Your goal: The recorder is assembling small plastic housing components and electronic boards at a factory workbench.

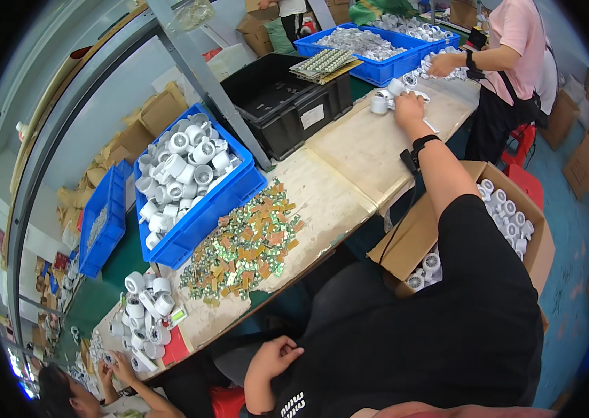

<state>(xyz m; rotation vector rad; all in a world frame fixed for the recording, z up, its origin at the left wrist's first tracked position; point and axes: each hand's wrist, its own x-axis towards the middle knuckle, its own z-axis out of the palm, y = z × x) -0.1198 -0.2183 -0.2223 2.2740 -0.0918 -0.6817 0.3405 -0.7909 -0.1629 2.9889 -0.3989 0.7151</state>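
Observation:
My right arm reaches to the far right of the table. At its end my right hand (409,109), below a black wristband (425,142), has its fingers curled at a white round plastic fan part (397,87); the fingertips are partly hidden. Another white fan housing (379,105) stands just left of it, and a thin white strip (431,125) lies by the wrist. My left hand (273,358) hangs over my lap at the lower middle, fingers loosely bent and apart, with nothing visible in it.
Small green-and-orange circuit boards (242,244) are heaped beside a blue crate (246,182) of white fan housings. Behind stands a black bin (287,136). A cardboard box (406,237) of fan parts sits by my right side. Co-workers handle parts at the right (517,56) and lower left (75,397).

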